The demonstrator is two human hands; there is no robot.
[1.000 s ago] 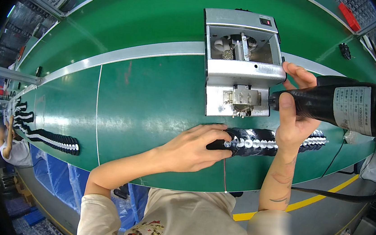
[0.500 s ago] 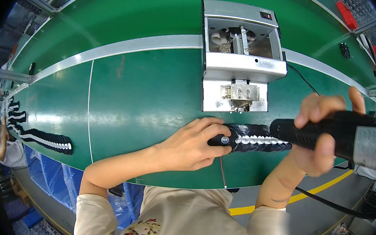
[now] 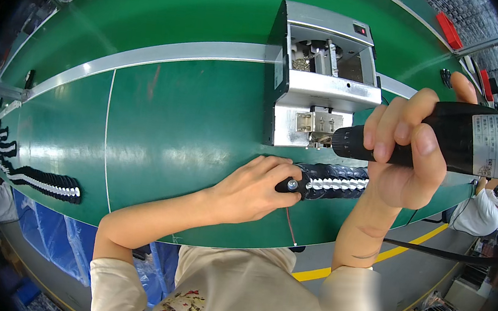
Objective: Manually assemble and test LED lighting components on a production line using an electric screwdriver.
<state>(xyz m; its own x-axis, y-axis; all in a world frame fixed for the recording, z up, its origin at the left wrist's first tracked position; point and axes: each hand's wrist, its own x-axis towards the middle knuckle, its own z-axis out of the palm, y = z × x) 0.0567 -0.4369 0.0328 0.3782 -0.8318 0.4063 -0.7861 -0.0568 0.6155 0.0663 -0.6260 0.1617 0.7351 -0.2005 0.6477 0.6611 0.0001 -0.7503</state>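
Left hand (image 3: 254, 191) on black part (image 3: 283, 186), right hand (image 3: 405, 181) around driver (image 3: 456, 127), bit indiscernible

On a green flat surface (image 3: 171, 118), a silver boxy metal machine (image 3: 327, 88) stands right of centre. Before it, nearer the person, a row of black-and-white parts (image 3: 339, 183) runs left to right. The left grip (image 3: 260, 189) is around the row's left end. The right grip (image 3: 412, 141) holds a black cylindrical handheld tool (image 3: 459, 123) right of the machine. Another black-and-white row (image 3: 42, 181) lies far left.
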